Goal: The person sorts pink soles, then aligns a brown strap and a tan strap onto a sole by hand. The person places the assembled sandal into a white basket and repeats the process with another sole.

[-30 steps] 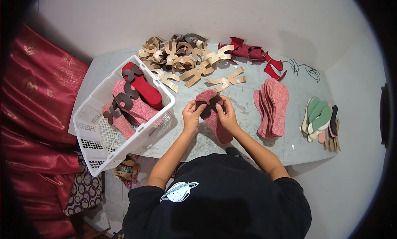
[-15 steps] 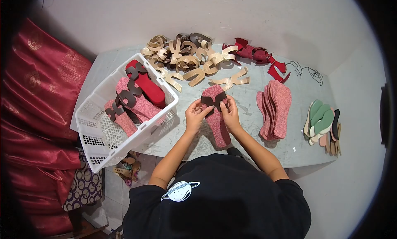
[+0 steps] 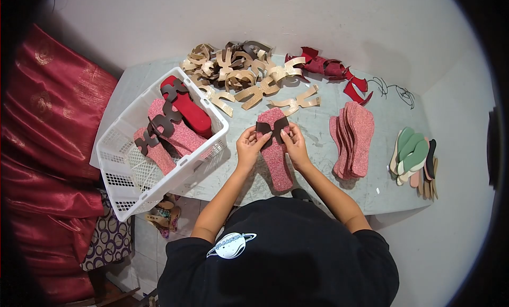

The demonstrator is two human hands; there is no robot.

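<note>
A pink speckled sandal sole (image 3: 276, 171) is held over the table, its toe end pointing away from me. Across its upper part lies a dark brown strap (image 3: 273, 130) shaped like an X. My left hand (image 3: 250, 149) grips the left edge of sole and strap, thumb on top. On the other side, my right hand (image 3: 295, 148) does the same, its thumb pressing the strap's right side. The fingers beneath the sole are partly hidden. Right of my hands stands a stack of pink soles (image 3: 356, 140).
At left, a white plastic basket (image 3: 123, 214) holds pink and red soles with brown straps. Gold and brown straps (image 3: 257, 92) are heaped along the back, beside red straps (image 3: 331, 68). Green, black and tan insoles (image 3: 413, 153) lie at the far right of the table (image 3: 318, 193).
The sole has shifted very slightly left and turned a little, so it lies straighter. Both hands keep their hold on the sole and strap.
</note>
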